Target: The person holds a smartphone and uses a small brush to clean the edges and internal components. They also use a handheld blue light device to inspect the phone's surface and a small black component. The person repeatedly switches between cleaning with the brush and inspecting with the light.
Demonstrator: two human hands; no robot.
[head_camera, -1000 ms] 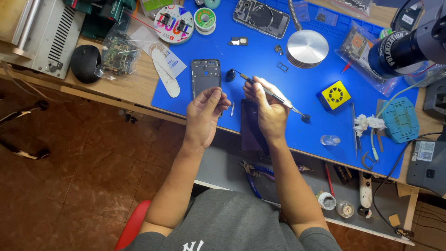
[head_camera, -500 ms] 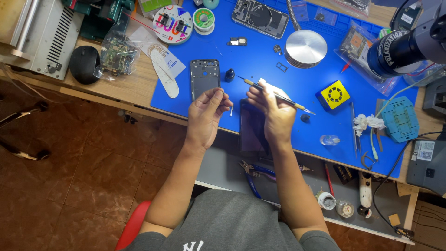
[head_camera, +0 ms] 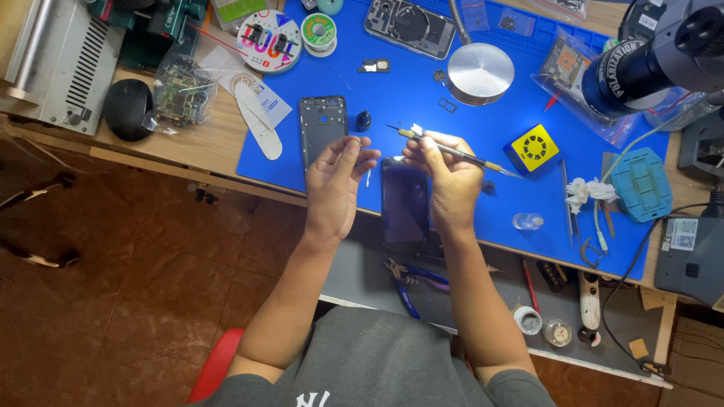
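Observation:
My right hand (head_camera: 446,175) grips a thin screwdriver-like tool (head_camera: 452,151) that points left, with a small white piece at its tip. My left hand (head_camera: 338,181) is raised beside it, fingers slightly apart and pinching toward the thumb; whether it holds anything is too small to see. Between my hands a dark phone screen (head_camera: 404,202) lies flat on the blue work mat (head_camera: 407,98). A dark phone frame (head_camera: 323,124) rests just beyond my left hand.
A round metal disc (head_camera: 480,73), a yellow square block (head_camera: 535,148), a phone back cover (head_camera: 409,26), tape rolls (head_camera: 318,32), a black mouse (head_camera: 127,109) and a microscope (head_camera: 656,56) surround the mat. Pliers (head_camera: 411,275) lie on the lower shelf.
Both hands have lifted slightly off the mat and drawn apart. The left hand has opened and turned palm-up. The tool tip now carries a small white piece.

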